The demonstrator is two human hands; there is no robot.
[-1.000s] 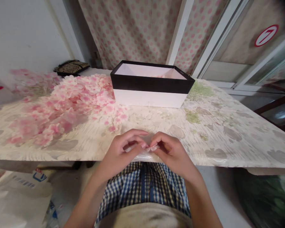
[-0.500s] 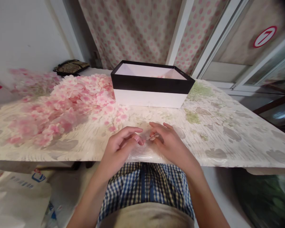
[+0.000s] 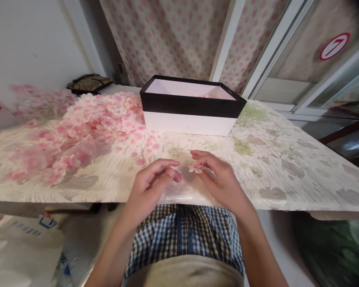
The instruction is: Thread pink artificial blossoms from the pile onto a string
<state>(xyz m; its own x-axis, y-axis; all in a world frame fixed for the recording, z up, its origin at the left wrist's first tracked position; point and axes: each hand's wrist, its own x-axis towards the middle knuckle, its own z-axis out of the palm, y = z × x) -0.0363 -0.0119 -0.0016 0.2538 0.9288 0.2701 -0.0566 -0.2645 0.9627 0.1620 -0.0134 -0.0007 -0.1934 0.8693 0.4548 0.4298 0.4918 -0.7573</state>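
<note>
Pinched between the thumb and fingertips of my right hand [image 3: 219,179] is a small pale pink artificial blossom [image 3: 195,169], held just above the table. My left hand [image 3: 154,181] is to its left, index finger stretched forward and thumb against the curled fingers. Whether something tiny sits in that left pinch is hidden. A large heap of pink and white artificial blossoms [image 3: 98,119] spreads over the table on the left. Beyond my hands stands a white box with a black rim [image 3: 191,113], with some pink blossoms partly visible inside.
A patterned tablecloth [image 3: 287,175] covers the table. Small green bits [image 3: 242,146] lie to the right, with a larger green pile [image 3: 254,113] beside the box. A dark patterned pouch [image 3: 89,83] rests at the back left. A white bag [image 3: 24,247] is below the table.
My right hand has shifted slightly right and turned, so the blossom in its fingers shows more fully. My left hand has stayed nearly still.
</note>
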